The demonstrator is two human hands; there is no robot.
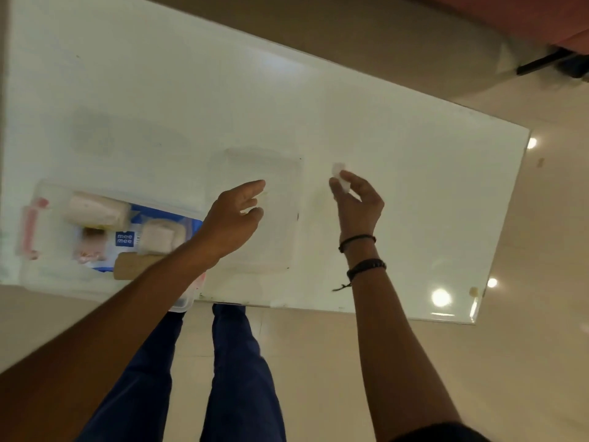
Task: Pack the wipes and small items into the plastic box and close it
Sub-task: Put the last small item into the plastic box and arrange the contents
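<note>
A clear plastic box (41,275) with pink latches stands at the table's near left corner. Inside it lie a blue wipes pack (125,239), two pale wrapped bundles (95,209) and a brown card (134,264). The box's clear lid (277,247) lies flat on the table to the right of the box. My left hand (234,218) hovers over the lid's left side with fingers apart and nothing in it. My right hand (358,202) is raised to the right of the lid and pinches a small white item (340,176) between thumb and fingers.
The white glass table (398,154) runs to the right, with its near edge just above my legs. Shiny tiled floor lies below and to the right. A dark object (541,63) sits on the floor at the far right.
</note>
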